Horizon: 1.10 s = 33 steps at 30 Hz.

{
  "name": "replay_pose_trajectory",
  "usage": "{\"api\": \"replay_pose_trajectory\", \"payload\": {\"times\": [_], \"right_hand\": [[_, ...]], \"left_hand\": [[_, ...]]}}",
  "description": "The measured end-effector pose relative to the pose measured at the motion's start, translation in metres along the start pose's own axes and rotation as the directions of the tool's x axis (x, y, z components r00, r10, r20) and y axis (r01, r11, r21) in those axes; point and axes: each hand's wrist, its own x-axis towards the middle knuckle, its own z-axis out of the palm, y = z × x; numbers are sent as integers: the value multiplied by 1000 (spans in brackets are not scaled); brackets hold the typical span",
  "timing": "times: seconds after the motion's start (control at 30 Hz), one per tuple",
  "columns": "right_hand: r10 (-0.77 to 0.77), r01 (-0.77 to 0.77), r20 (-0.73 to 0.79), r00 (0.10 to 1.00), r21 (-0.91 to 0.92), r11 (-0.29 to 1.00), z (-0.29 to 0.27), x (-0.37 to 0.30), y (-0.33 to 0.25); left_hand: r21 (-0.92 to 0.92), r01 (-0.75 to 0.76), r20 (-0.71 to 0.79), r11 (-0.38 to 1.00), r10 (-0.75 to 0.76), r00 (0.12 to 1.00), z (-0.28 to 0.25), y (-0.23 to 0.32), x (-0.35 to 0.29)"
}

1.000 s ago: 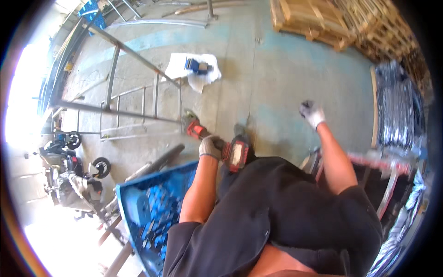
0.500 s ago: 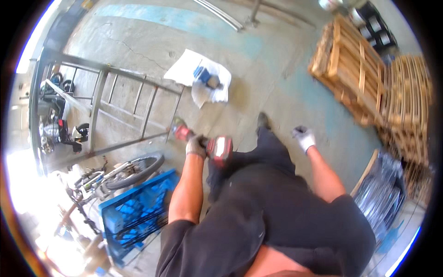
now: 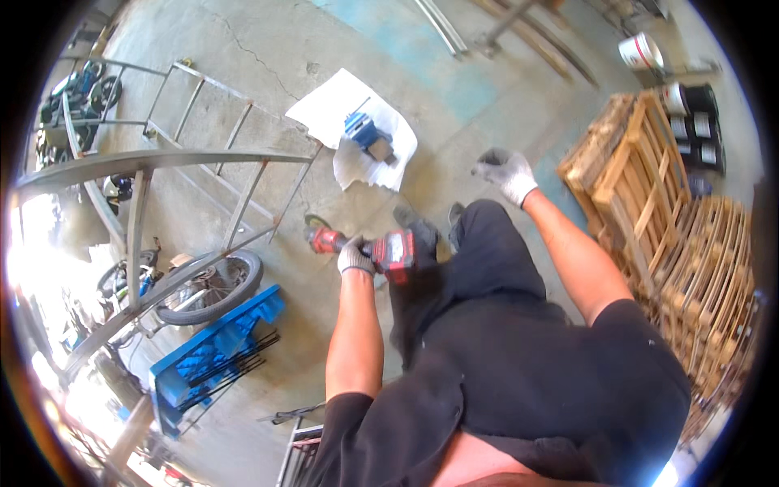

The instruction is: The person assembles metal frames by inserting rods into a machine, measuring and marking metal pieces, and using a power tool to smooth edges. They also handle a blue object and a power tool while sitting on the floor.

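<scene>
My left hand (image 3: pixel 355 256), in a light knit glove, is closed round the body of a red and black cordless angle grinder (image 3: pixel 394 254). The grinder lies crosswise over my left thigh, its disc (image 3: pixel 315 221) toward the metal frame on the left. Out ahead at the right, my gloved right hand (image 3: pixel 506 174) holds nothing; its dark-tipped fingers are loosely bent and apart. On the floor in front of me, a blue bench vise (image 3: pixel 367 134) rests on a crumpled white sheet (image 3: pixel 329 105).
A welded metal frame (image 3: pixel 235 156) fills the left side. Behind it are a bicycle wheel (image 3: pixel 251 268) and a blue plastic pallet (image 3: pixel 174 385). Wooden pallets (image 3: pixel 625 162) are stacked at the right, beside black buckets (image 3: pixel 706 130). Metal bars (image 3: pixel 442 28) lie at the far side.
My right hand has risen and swung forward and inward. My legs have shifted in a step, and the view has turned, so the frame looks closer. The grinder stays in my left hand.
</scene>
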Motion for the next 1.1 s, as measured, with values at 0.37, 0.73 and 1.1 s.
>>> {"api": "replay_pose_trajectory", "payload": {"times": [0.37,0.73,1.1], "right_hand": [[-67,141,312,948,-223,965,123,199,11],[-253,441,541,802,-249,862,233,386,58],[-483,692,621,617,-136,709,296,444,80]], "left_hand": [[-185,-206,-371,961,126,920,22,-5,133],[-71,-312,-663,947,189,725,81,-37,302],[595,-333,-518,732,666,537,136,7,326]]}}
